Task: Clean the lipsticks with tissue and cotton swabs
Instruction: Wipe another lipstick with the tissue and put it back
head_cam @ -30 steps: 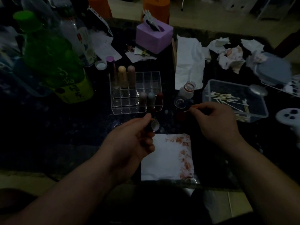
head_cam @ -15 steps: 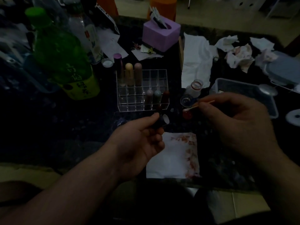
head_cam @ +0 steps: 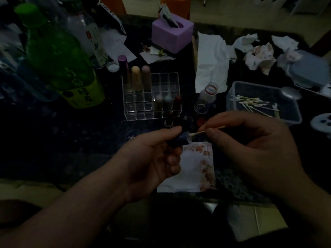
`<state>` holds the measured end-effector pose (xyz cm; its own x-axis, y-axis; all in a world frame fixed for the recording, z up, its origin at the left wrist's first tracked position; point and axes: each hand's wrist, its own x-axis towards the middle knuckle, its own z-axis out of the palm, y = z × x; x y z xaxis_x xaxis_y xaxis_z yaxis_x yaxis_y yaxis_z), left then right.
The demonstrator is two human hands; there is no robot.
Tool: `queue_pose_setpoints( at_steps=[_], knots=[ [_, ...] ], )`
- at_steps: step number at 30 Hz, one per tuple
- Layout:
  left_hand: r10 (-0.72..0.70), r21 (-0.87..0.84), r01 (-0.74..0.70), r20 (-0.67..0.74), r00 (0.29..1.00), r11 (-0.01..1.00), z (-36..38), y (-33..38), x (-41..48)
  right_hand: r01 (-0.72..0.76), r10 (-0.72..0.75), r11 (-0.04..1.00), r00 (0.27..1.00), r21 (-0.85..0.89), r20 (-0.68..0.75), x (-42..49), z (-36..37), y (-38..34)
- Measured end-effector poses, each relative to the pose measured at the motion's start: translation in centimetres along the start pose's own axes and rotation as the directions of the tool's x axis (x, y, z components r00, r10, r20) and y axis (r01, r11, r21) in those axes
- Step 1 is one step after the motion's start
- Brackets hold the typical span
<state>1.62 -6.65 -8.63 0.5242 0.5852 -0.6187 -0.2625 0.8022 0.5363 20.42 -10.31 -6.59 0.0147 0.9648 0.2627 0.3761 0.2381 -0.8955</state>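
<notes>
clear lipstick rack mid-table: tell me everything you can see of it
The rack is a clear, acrylic-looking grid of square cells standing level on the dark table. Back-left cells hold a purple-capped tube, yellow tube and pink tube; front-right cells hold a beige tube, pale blue tube and dark red tube. Other cells look empty. A dark lipstick stands just off its front edge, contact unclear. Left hand and right hand don't touch it.

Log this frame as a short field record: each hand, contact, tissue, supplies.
left hand: grips dark lipstick tube, open end facing right
right hand: pinches cotton swab
contact: swab tip at the tube's open end
tissue: flat beneath the hands, red-stained
organizer: clear, holds capped lipsticks
swab box: spare swabs inside, right of organizer
</notes>
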Motion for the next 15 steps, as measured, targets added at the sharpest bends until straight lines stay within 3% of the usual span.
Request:
queue_pose_setpoints(
  at_steps=[7, 11, 15],
  knots=[
    [0.033, -0.008, -0.033, -0.008, 0.999, 0.999, 0.0, 0.22, 0.0, 0.045, -0.041, 0.984, 0.999, -0.172, 0.027, 0.02, -0.41, 0.03],
    [0.046, 0.006, -0.046, -0.022, 0.999, 0.999, -0.14, 0.38, 0.07, 0.094, -0.053, 0.936, 0.991, -0.339, 0.126, 0.04, -0.58, -0.18],
    [0.054, 0.051, -0.052, -0.026, 0.998, 0.997, -0.25, 0.29, 0.09, 0.139, -0.067, 0.906, 0.98, -0.399, 0.188, 0.09, -0.55, -0.07]
  ],
)
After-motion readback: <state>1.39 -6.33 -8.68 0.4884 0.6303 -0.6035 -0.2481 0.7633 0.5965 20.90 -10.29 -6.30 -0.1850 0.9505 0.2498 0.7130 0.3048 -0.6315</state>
